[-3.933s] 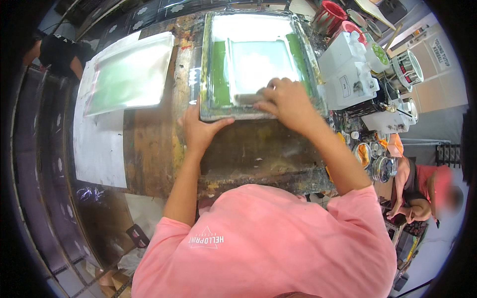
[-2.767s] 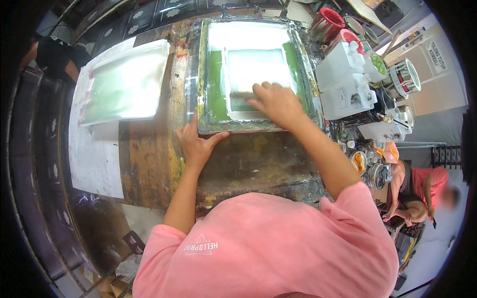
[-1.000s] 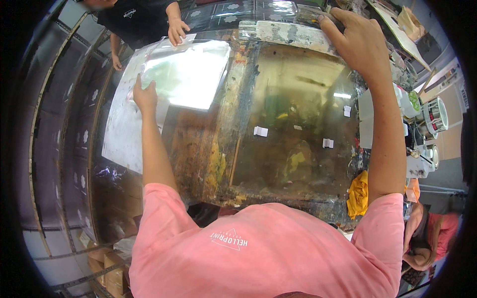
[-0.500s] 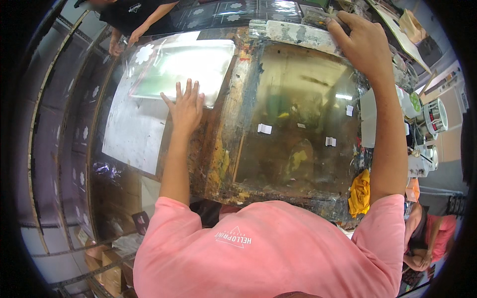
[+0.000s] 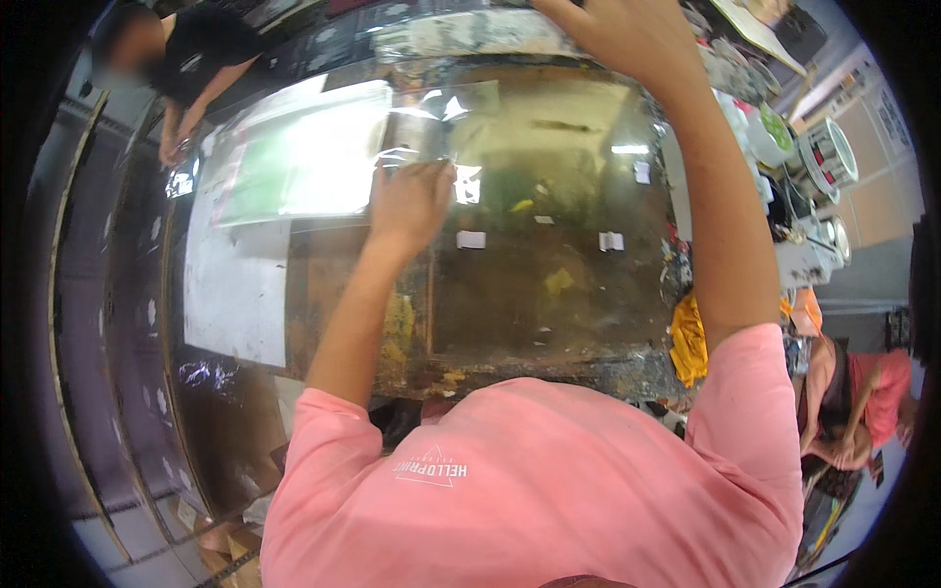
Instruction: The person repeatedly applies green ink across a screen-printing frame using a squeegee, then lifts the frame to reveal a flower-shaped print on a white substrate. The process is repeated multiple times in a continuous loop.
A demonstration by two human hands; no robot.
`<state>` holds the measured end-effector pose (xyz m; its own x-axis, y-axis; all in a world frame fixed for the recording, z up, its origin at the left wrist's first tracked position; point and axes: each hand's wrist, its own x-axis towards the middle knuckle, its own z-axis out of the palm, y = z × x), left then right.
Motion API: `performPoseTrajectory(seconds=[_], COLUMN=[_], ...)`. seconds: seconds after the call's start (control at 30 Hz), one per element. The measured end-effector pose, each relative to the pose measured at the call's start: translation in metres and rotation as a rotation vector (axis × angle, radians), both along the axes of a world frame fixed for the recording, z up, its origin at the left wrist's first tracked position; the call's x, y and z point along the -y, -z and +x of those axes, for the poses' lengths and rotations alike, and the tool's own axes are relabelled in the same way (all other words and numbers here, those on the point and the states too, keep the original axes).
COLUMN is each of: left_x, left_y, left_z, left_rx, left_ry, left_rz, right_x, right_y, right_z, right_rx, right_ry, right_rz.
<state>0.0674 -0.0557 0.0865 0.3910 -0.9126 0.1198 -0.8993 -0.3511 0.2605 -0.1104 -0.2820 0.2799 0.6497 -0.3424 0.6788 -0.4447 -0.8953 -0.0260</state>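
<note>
My left hand (image 5: 412, 204) is closed, its fingers bent over a thin clear plastic sheet (image 5: 431, 108) near the middle of the worktop. This sheet is wrinkled and shiny around the fingers. Left of the hand lies a stack of whitish-green plastic bags (image 5: 304, 157), glaring with reflected light. At the far edge my right hand (image 5: 627, 39) grips the paint-stained bar of a screen frame (image 5: 470, 35). Its thumb shows; the other fingers are cut off by the picture's top. In front of it spreads a brownish glassy panel (image 5: 549, 294) with several small white tags.
A co-worker in black (image 5: 206, 49) stands at the far left, hands by the sheet's corner. Grey-white board (image 5: 233, 304) lies at left. A yellow cloth (image 5: 688, 338) and white buckets (image 5: 825, 157) are at right. Another person in pink (image 5: 877, 392) sits behind.
My left hand has gone from lying spread on the bags to closed on the clear sheet, which now reaches further right. The view has shifted; my right hand stays at the far bar.
</note>
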Motion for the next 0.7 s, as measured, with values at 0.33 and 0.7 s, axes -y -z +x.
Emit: performPoseTrajectory(seconds=[0.33, 0.7], left_x=[0.08, 0.09], left_y=[0.09, 0.091], left_z=[-0.137, -0.162], left_rx=[-0.02, 0.031], left_ry=[0.438, 0.481], left_rz=[-0.033, -0.094], right_x=[0.003, 0.007], right_y=[-0.002, -0.003], right_z=[-0.001, 0.003], right_rx=[0.035, 0.034], right_ry=[-0.059, -0.025], right_rz=[0.003, -0.015])
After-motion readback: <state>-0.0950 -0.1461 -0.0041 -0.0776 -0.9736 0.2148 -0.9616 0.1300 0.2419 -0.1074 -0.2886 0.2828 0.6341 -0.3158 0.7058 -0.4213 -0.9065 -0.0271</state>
